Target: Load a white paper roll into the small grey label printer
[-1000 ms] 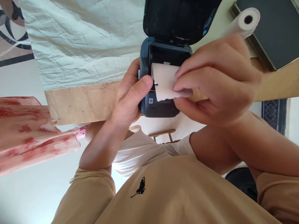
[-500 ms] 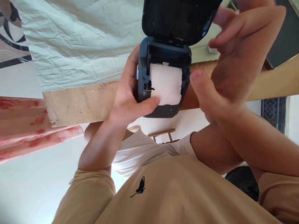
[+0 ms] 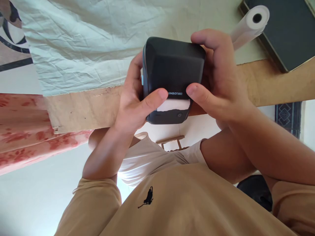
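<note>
A dark label printer (image 3: 176, 70) is held up over the near edge of the table, its lid down. White paper (image 3: 173, 105) pokes out below the lid's front edge, above a power button. My left hand (image 3: 135, 101) grips the printer's left side, thumb on the lid's front corner. Around the right side is my right hand (image 3: 219, 78), its thumb pressing the lid near the printed brand name and its fingers curled over the far right corner. The undersides of both hands' grips are hidden behind the printer.
On the table's right stands a white paper roll (image 3: 248, 26) with a dark core, beside a dark flat case (image 3: 287, 32). A pale green cloth (image 3: 86, 42) covers the tabletop, whose bare wooden edge (image 3: 83, 109) shows. Red-patterned fabric (image 3: 36, 137) hangs at left.
The printer's lid has swung down from raised to closed, covering the paper inside. My right hand has come in from the right onto the lid, uncovering the paper roll behind it.
</note>
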The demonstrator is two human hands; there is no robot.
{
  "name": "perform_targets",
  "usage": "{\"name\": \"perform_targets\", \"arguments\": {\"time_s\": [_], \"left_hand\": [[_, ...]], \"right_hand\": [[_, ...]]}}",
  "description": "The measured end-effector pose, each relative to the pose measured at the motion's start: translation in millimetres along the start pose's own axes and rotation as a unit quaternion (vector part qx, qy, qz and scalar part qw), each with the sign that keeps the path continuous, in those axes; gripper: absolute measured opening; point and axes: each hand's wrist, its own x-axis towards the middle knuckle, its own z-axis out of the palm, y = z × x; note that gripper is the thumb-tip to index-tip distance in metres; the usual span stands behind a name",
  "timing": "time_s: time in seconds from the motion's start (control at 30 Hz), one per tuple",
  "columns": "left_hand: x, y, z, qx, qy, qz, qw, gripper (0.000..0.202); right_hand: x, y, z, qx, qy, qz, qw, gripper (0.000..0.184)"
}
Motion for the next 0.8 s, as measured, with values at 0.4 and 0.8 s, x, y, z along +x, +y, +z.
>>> {"name": "perform_targets", "arguments": {"time_s": [0.4, 0.8], "left_hand": [[12, -7, 4.4, -0.009, 0.031, -0.034, 0.999, 0.057], [25, -21, -5.5, -0.103, 0.016, -0.024, 0.994, 0.047]], "right_hand": [[3, 12, 4, 0.009, 0.015, -0.050, 0.999, 0.070], [7, 6, -6, -0.051, 0.000, -0.011, 0.999, 0.079]]}}
